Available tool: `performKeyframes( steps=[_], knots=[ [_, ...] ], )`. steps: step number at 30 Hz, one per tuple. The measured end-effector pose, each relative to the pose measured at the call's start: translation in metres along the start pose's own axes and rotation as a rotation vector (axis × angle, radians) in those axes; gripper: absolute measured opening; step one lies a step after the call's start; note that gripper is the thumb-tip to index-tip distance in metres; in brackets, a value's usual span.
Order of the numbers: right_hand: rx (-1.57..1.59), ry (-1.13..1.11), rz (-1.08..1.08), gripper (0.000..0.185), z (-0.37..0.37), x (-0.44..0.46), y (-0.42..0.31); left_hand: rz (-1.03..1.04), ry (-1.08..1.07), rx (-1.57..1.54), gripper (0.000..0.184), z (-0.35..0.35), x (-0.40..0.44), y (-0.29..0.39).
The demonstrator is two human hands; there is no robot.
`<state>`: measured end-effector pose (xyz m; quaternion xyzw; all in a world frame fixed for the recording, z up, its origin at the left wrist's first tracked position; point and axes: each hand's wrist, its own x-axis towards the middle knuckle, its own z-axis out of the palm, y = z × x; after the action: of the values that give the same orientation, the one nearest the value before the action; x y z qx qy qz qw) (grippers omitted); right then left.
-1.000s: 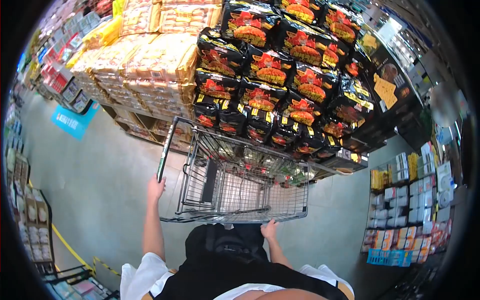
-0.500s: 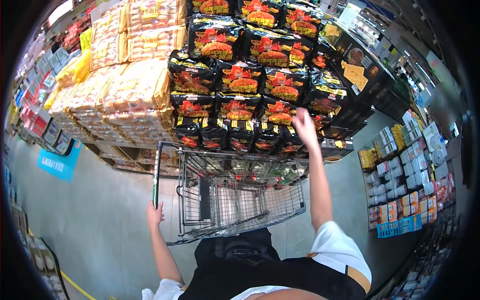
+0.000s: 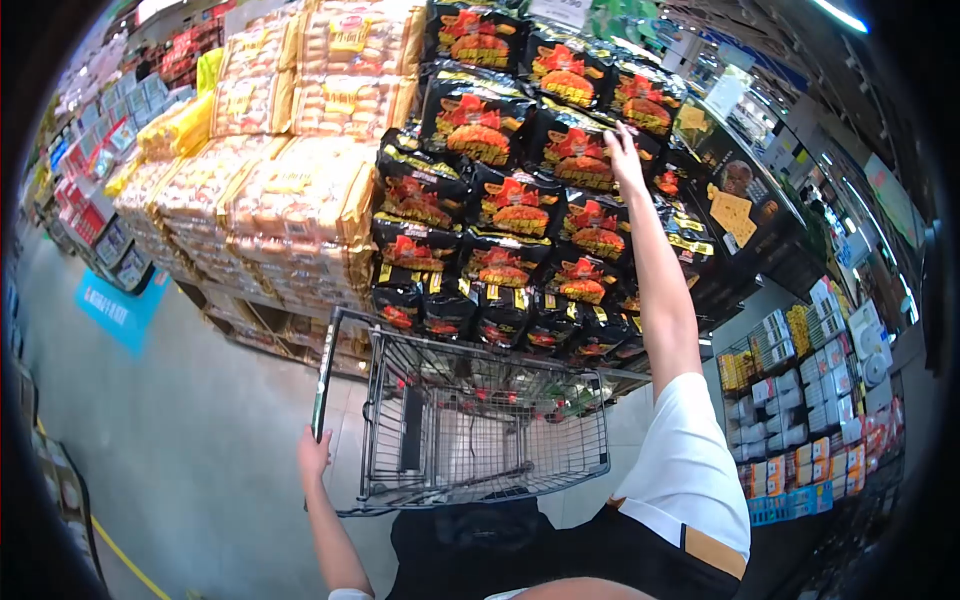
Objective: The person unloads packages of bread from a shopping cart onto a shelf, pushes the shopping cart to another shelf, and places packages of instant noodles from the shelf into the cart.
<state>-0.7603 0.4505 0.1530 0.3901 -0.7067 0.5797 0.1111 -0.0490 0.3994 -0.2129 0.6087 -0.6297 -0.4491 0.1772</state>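
Observation:
My left hand (image 3: 315, 455) is wrapped round the handle bar (image 3: 325, 380) of a wire shopping cart (image 3: 490, 430), whose basket holds nothing that I can make out. My right arm stretches forward over a stacked display of black snack bags with red and yellow print. Fingers extended, my right hand (image 3: 624, 160) is at the right side of a large black bag (image 3: 575, 150) in an upper row. Whether the fingertips touch the bag I cannot tell. Similar black bags (image 3: 512, 200) lie in rows below it.
Clear packs of small breads (image 3: 300, 190) are stacked left of the black bags. A dark box display (image 3: 735, 215) stands to the right, with a rack of small goods (image 3: 800, 400) beyond it. A blue sign (image 3: 125, 310) lies on the floor at left.
My right hand has reached farther up and forward, from the middle rows to an upper row of black bags. My left hand stays on the cart handle. The view has shifted slightly.

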Motion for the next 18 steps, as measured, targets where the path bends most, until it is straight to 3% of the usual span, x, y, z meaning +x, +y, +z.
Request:
performKeyframes(
  steps=[4,6,8,9,11,13,15,16,18],
  knots=[
    [0.008,0.086,0.042,0.042,0.002,0.021,0.027,-0.003,-0.002,0.051,0.020,-0.002,0.000,0.003],
    [-0.039,0.167,-0.105,0.040,-0.001,0.017,0.036,-0.011,-0.008,0.066,0.020,-0.003,-0.002,0.008],
    [-0.076,0.230,-0.055,0.038,-0.005,-0.001,0.002,-0.015,-0.007,0.079,0.021,-0.006,0.000,0.011],
    [-0.008,0.325,-0.174,0.035,-0.002,-0.003,-0.004,-0.007,-0.005,0.071,0.021,-0.006,-0.001,0.011],
    [-0.064,0.377,-0.161,0.035,-0.014,-0.012,-0.033,-0.019,-0.003,0.065,0.021,-0.006,0.003,0.009],
    [-0.120,0.445,-0.366,0.032,-0.030,-0.013,-0.050,0.013,-0.017,0.076,0.022,-0.005,0.009,-0.004],
    [-0.199,0.388,-0.244,0.026,-0.053,-0.034,-0.086,0.002,0.006,0.079,0.028,-0.004,0.009,-0.003],
    [-0.046,0.358,-0.331,0.024,-0.058,-0.048,-0.097,0.007,0.008,0.086,0.029,-0.003,0.006,-0.002],
    [-0.119,0.328,-0.383,0.022,-0.071,-0.081,-0.126,0.009,0.032,0.109,0.029,-0.008,0.006,0.005]
  ],
)
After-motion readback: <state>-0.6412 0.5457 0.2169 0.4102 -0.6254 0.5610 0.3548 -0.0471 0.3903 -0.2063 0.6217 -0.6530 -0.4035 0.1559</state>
